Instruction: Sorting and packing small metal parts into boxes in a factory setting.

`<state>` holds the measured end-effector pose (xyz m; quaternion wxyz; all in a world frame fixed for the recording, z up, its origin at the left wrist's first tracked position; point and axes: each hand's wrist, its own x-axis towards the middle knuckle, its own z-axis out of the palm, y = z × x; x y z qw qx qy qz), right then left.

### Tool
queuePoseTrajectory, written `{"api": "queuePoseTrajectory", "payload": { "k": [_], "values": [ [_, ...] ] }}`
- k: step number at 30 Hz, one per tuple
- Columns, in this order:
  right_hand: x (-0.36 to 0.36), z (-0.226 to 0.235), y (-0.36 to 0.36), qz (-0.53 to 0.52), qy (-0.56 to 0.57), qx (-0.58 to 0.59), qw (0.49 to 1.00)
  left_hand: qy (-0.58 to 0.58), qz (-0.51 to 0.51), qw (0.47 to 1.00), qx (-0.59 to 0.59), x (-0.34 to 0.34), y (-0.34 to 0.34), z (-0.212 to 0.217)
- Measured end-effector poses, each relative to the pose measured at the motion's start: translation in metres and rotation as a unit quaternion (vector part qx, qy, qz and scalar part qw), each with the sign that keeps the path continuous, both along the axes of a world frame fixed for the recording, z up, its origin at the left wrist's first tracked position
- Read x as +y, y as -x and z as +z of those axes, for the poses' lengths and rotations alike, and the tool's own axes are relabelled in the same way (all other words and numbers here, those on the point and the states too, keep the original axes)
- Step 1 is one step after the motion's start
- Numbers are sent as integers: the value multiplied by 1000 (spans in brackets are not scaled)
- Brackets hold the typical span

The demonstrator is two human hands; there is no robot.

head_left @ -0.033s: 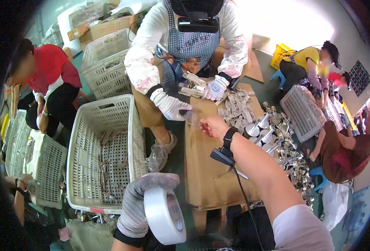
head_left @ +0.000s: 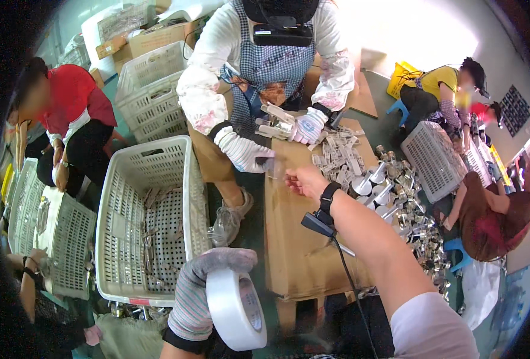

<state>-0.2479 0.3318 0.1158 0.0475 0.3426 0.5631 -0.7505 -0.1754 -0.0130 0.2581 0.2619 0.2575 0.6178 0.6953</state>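
My left hand (head_left: pixel 196 293), in a striped knit glove, is closed on a roll of white tape (head_left: pixel 229 311), with its fingers hooked over the top. Over the cardboard-topped table (head_left: pixel 313 251) reaches my bare right hand (head_left: pixel 304 181), its fingers curled together; what they hold, if anything, I cannot make out. Just beyond my fingertips, a small clear strip (head_left: pixel 277 169) shows at the gloved hand (head_left: pixel 245 154) of a person opposite. That person's other gloved hand (head_left: pixel 308 127) holds several flat metal pieces (head_left: pixel 275 124) bunched together.
Loose metal pieces (head_left: pixel 341 157) and shiny metal fittings (head_left: pixel 390 191) cover the table's right side. A white crate (head_left: pixel 190 179) with a few metal pieces stands left of the table. A black cable (head_left: pixel 350 272) hangs from my wrist device. Other people work on both sides.
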Motion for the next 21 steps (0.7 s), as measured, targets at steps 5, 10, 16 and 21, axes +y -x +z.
{"api": "queuePoseTrajectory", "payload": {
  "k": [5, 10, 16, 21],
  "values": [
    [-2, 4, -1, -29, 11, 34, 999, 11, -6, 999, -43, 6, 0, -3],
    [-20, 8, 7, -107, -118, 85, 984, 10, 0, 998, -67, 8, -1, -2],
    [-13, 12, 13, -113, -54, 123, 984, -29, -12, 999, 1, 8, 2, -11],
    [-11, 7, 16, -69, -121, 113, 984, -8, -26, 1000, 3, 10, 3, -10]
  ]
}}
